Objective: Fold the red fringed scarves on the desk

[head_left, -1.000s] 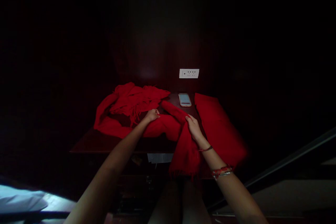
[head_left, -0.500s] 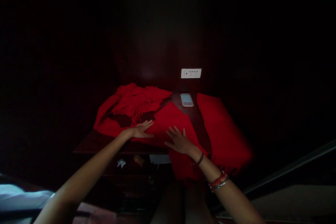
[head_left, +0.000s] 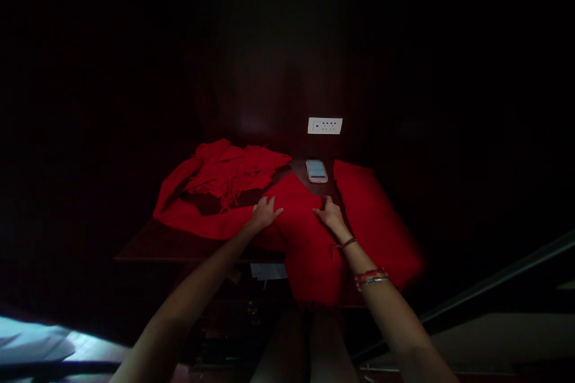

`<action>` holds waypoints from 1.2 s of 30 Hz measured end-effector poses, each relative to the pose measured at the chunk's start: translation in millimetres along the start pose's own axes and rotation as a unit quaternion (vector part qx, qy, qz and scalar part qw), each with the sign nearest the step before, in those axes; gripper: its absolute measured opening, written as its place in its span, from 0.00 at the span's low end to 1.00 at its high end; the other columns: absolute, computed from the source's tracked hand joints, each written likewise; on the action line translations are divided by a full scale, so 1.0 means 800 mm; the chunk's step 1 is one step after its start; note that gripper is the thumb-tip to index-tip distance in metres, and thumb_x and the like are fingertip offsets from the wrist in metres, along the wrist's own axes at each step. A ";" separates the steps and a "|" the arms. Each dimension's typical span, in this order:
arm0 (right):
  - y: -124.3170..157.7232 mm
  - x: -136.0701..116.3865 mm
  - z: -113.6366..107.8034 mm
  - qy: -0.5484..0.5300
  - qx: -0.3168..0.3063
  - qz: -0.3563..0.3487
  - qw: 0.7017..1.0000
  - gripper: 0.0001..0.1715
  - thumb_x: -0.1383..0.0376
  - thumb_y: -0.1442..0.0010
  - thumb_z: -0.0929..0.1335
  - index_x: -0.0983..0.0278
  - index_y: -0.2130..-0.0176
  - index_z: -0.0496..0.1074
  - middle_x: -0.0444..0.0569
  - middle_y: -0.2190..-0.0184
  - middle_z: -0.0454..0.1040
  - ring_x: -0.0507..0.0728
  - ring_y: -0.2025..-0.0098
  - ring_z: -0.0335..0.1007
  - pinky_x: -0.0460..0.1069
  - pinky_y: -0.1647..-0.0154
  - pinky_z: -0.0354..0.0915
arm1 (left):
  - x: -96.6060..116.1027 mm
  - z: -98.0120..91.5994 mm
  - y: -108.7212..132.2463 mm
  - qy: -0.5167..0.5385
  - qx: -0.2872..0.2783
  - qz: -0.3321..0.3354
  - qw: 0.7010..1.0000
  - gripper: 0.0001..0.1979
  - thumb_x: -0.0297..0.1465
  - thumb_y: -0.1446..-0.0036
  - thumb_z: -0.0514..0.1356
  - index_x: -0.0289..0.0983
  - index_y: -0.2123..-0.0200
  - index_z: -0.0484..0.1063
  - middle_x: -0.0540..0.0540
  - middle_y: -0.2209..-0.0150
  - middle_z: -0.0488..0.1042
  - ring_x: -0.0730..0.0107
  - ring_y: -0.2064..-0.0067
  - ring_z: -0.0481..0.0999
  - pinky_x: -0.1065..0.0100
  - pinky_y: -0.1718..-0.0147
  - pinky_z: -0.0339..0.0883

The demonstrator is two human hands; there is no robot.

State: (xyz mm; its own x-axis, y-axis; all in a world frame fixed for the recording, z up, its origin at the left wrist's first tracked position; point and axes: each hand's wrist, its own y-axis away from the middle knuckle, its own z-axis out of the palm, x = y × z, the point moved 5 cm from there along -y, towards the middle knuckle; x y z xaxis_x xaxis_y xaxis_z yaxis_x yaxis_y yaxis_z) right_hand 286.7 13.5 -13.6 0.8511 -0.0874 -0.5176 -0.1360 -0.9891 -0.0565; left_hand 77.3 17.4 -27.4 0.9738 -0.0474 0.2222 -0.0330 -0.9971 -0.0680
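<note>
A red fringed scarf [head_left: 300, 233] lies across the middle of a dark wooden table [head_left: 153, 245], its end hanging over the front edge. My left hand [head_left: 265, 214] rests on the scarf's left side with fingers stretched out flat. My right hand [head_left: 330, 215] lies on its right side, fingers flat too. Bracelets circle my right wrist. A crumpled heap of red scarves [head_left: 215, 182] sits to the left. A folded red stack [head_left: 377, 221] lies to the right.
A white phone [head_left: 317, 171] lies at the back of the table, below a white wall socket [head_left: 324, 125]. Paper scraps [head_left: 268, 270] sit on a shelf under the tabletop. The room around is very dark. Something pale [head_left: 36, 344] shows at the bottom left.
One second ago both hands pinched the scarf. They then spread flat nearer the front edge, and now lie flat farther back and closer together on the smoothed scarf.
</note>
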 end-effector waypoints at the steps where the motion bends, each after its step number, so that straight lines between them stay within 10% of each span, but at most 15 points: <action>1: -0.010 0.001 0.002 -0.031 -0.008 0.006 0.999 0.32 0.64 0.56 0.66 0.68 0.51 0.57 0.56 0.60 0.67 0.57 0.59 0.64 0.48 0.61 0.59 | 0.001 0.005 -0.003 0.006 0.008 0.004 1.000 0.29 0.43 0.48 0.46 0.33 0.47 0.49 0.36 0.46 0.51 0.59 0.46 0.53 0.62 0.53 0.50; 7: -0.040 0.004 0.000 -0.223 0.050 -0.001 0.973 0.29 0.69 0.54 0.62 0.66 0.51 0.55 0.49 0.62 0.68 0.51 0.64 0.66 0.45 0.65 0.61 | 0.002 0.016 -0.025 0.064 0.041 0.036 0.996 0.30 0.43 0.50 0.49 0.33 0.47 0.50 0.37 0.47 0.53 0.60 0.48 0.56 0.62 0.53 0.50; 17: -0.001 0.022 -0.008 -0.037 0.054 -0.007 0.998 0.35 0.61 0.54 0.65 0.69 0.49 0.53 0.59 0.58 0.64 0.60 0.57 0.63 0.50 0.59 0.58 | 0.007 0.005 -0.060 0.124 0.155 0.055 0.979 0.12 0.26 0.52 0.54 0.35 0.62 0.66 0.44 0.64 0.67 0.67 0.59 0.65 0.68 0.57 0.57; 24: -0.028 0.025 -0.015 -0.217 0.035 0.030 0.975 0.29 0.68 0.56 0.65 0.66 0.52 0.57 0.47 0.70 0.69 0.51 0.70 0.66 0.44 0.71 0.61 | -0.001 0.002 -0.037 0.122 0.236 0.056 0.962 0.21 0.35 0.49 0.51 0.34 0.51 0.57 0.38 0.52 0.55 0.60 0.52 0.59 0.61 0.55 0.55; 31: -0.026 0.029 -0.019 -0.048 0.006 -0.025 0.999 0.27 0.74 0.57 0.63 0.66 0.54 0.61 0.53 0.63 0.69 0.55 0.61 0.65 0.46 0.63 0.59 | -0.006 0.003 -0.034 0.034 0.170 0.157 0.972 0.26 0.40 0.48 0.48 0.35 0.48 0.52 0.39 0.48 0.50 0.59 0.47 0.51 0.60 0.51 0.50; 36: -0.033 0.015 -0.011 -0.043 -0.002 -0.024 0.999 0.32 0.66 0.57 0.66 0.68 0.51 0.57 0.56 0.57 0.66 0.56 0.57 0.62 0.47 0.59 0.58 | 0.002 -0.002 -0.024 0.021 0.178 0.097 0.979 0.25 0.40 0.48 0.47 0.35 0.48 0.53 0.38 0.50 0.53 0.59 0.50 0.56 0.62 0.54 0.53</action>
State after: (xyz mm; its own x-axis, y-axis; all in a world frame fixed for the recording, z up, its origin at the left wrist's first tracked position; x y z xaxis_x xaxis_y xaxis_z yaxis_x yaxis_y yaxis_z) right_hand 305.2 37.3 -10.8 0.8098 -0.0293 -0.5860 -0.0942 -0.9923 -0.0806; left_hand 79.0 36.6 -24.0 0.9465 -0.2444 0.2109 -0.1291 -0.8853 -0.4466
